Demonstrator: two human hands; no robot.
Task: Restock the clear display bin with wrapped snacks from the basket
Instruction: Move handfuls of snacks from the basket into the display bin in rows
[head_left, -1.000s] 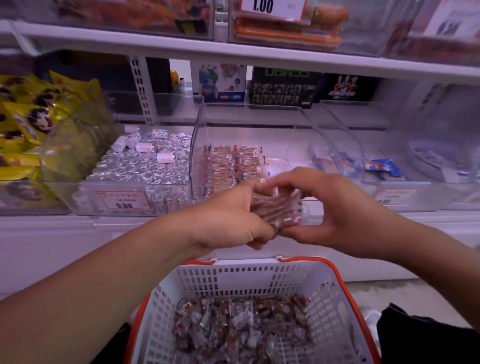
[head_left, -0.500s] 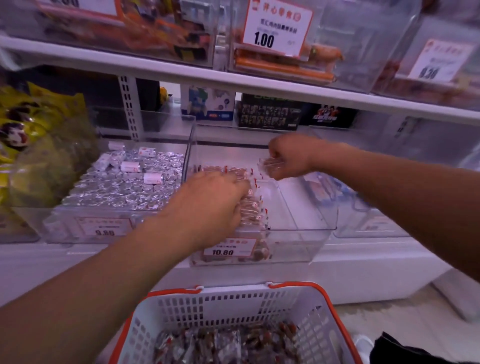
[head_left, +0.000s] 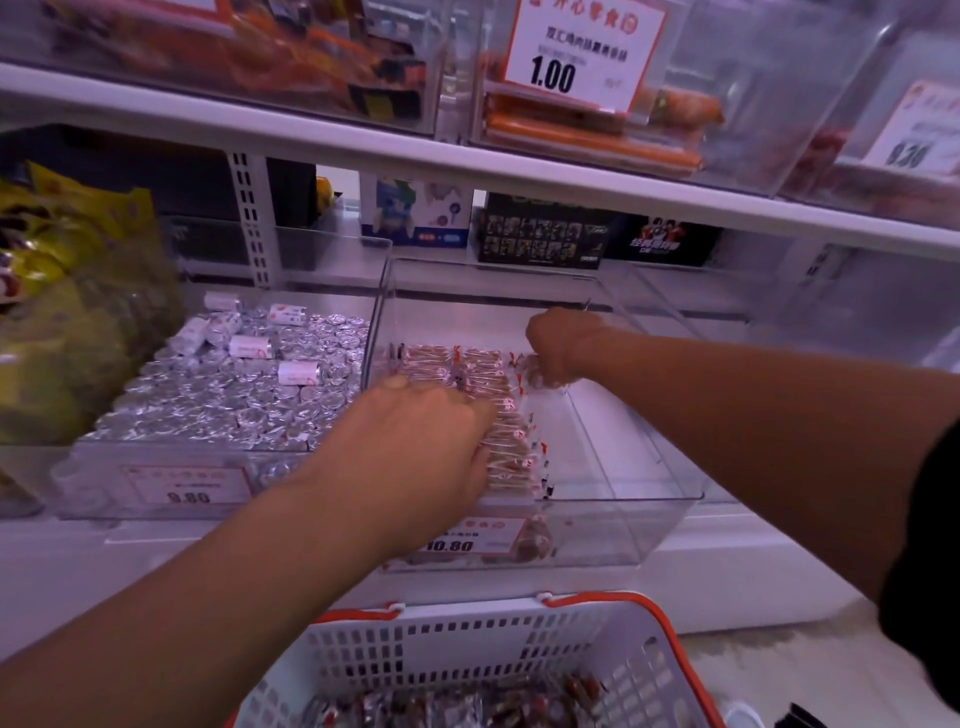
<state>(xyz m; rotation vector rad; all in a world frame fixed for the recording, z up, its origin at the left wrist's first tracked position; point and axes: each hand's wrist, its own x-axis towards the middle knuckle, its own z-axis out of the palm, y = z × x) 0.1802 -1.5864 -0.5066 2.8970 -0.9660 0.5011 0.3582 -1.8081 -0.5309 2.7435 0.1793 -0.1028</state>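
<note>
You are in the placing step: both hands are inside the clear display bin (head_left: 613, 525), laying wrapped snacks (head_left: 483, 374) into rows along its left half. Your left hand (head_left: 426, 441) lies knuckles-up over the front rows, fingers bent down onto the packets; whether it pinches one or only presses them flat I cannot tell. Your right hand (head_left: 558, 345) sits further back in the bin, at the right edge of the rows, fingers curled round a small clutch of packets (the wrappers show just below the knuckles).

The right half of the bin is bare, so the job looks well short of done. The basket (head_left: 467, 654) sits in front of and below the bin, with loose snacks in its bottom.

Next, I judge, you set the right hand's packets down flush beside the last row, release, and return to the basket for another handful.
</note>
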